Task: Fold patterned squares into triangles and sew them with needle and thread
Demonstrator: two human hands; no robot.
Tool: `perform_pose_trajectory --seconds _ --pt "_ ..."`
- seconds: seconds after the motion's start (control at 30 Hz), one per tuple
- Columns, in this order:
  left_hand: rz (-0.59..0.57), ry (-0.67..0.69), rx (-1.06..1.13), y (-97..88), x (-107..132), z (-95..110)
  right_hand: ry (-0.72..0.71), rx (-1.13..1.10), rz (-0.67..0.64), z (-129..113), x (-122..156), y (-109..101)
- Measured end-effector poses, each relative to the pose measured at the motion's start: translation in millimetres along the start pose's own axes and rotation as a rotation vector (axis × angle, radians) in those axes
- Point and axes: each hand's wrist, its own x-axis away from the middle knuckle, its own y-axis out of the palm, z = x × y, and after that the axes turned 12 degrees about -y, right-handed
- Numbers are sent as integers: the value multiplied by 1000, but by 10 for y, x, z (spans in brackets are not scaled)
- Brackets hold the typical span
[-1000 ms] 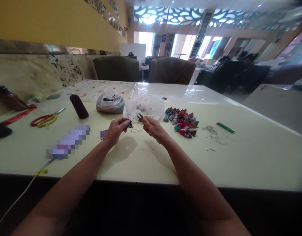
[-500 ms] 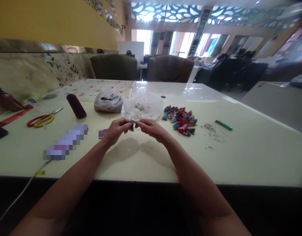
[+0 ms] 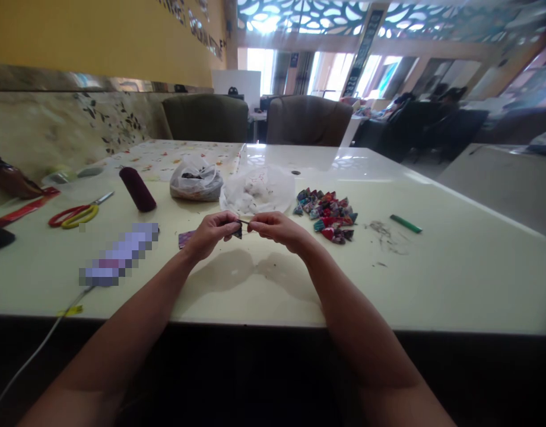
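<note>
In the head view my left hand (image 3: 212,235) pinches a small dark patterned fabric piece (image 3: 238,233), mostly hidden by the fingers. Facing it, my right hand (image 3: 278,229) is closed on a thin, dark tweezer-like tool (image 3: 243,222), whose other end meets the fabric at the left fingertips. Both hands are above the table, casting shadows. Beside the left wrist lies a flat purple patterned cloth (image 3: 185,239). Just beyond the hands is an opened white plastic bag (image 3: 279,188) with fluffy white stuffing (image 3: 254,188). Several small stuffed fabric triangles (image 3: 329,210) are heaped to the right.
On the left are scissors (image 3: 80,216) with red and yellow handles, a maroon thread cone (image 3: 138,190) and a blurred-out device (image 3: 121,255) with a white cable. A tied plastic bag (image 3: 196,181) stands behind. A green cutter-like object (image 3: 405,223) and thread scraps (image 3: 384,235) lie right.
My right hand has drawn slightly away from the left, so more of the thin tool shows between them. The camera view has shifted a little.
</note>
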Motion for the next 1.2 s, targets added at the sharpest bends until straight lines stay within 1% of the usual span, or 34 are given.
perform_pose_trajectory --seconds 0.33,0.5,0.6,0.73,0.8,0.87,0.93,0.97,1.03,1.1,1.13,1.17,1.2 --pt "-41 30 2 -14 11 11 -2 -21 -17 0 2 -16" --pt "-60 58 4 -19 23 23 9 -77 -41 23 17 -31" --pt "-63 50 24 -13 33 39 14 -121 -36 33 24 -17" --pt "-56 28 35 14 38 58 13 -172 -2 54 22 -5" --pt "-10 6 82 29 30 66 4 -155 25 77 7 -11" --pt "82 -17 180 35 13 71 2 -18 74 111 -21 -10" --pt "177 -39 289 27 -12 71 25 275 95 149 -55 22" --pt "210 -51 332 20 -25 69 46 441 78 166 -69 53" --pt "247 -73 390 6 -47 65 92 703 -20 190 -87 142" --pt "264 -87 412 -2 -60 60 108 836 -149 195 -87 243" --pt "266 -90 416 -2 -62 57 94 874 -192 191 -83 286" --pt "262 -90 415 -1 -62 54 67 902 -205 187 -78 319" --pt "257 -89 411 2 -60 50 30 915 -180 184 -76 340"
